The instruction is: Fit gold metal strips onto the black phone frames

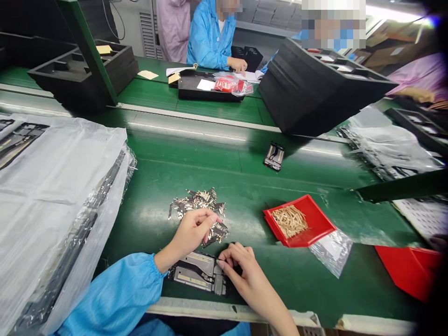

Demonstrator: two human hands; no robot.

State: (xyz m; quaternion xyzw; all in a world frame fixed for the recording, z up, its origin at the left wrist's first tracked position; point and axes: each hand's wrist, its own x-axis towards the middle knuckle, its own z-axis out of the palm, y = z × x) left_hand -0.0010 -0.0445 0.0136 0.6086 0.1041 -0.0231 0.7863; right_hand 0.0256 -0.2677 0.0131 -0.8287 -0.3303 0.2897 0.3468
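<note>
A phone frame, grey and black with a black flex strip across it, lies flat on the green bench in front of me. Just beyond it is a heap of small black-and-gold flex parts, with a smaller clump nearer to me. My left hand hovers over that clump, its thumb and fingers pinched together; anything between them is too small to name. At the frame's right end, my right hand has its thumb and forefinger closed by the corner. Whatever they grip there I cannot make out.
A red scoop tray of thin tan strips stands at right, a clear bag beside it. Another phone frame lies farther back. Wrapped trays fill the left. Black trays and people in work coats are across the bench.
</note>
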